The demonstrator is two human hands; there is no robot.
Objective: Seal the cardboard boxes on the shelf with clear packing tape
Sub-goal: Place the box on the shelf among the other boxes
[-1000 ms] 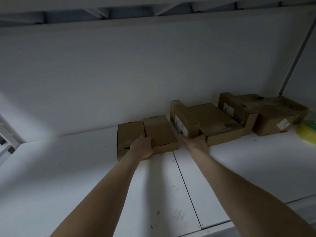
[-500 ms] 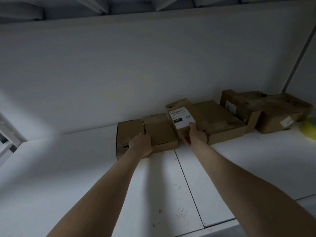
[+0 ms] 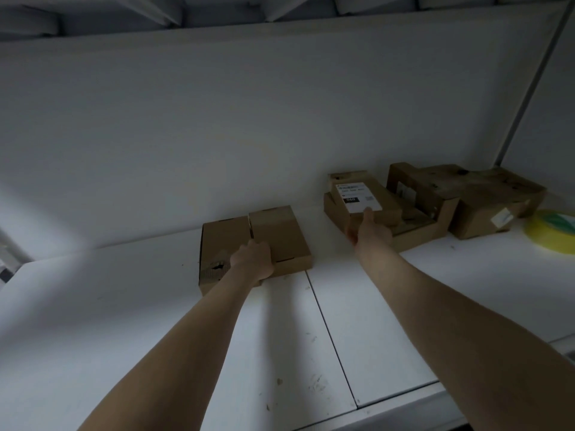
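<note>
At centre frame on the shelf [image 3: 373,321] lies the flat box [image 3: 280,231]; right of it, the labelled box [image 3: 361,197] rests atop another. Both look light and stiff, best held by their near edges. Our left hand [image 3: 253,259] presses on the flat box, finger curl unclear; our outstretched right hand [image 3: 370,233] pinches the labelled box, thumb on top.
</note>
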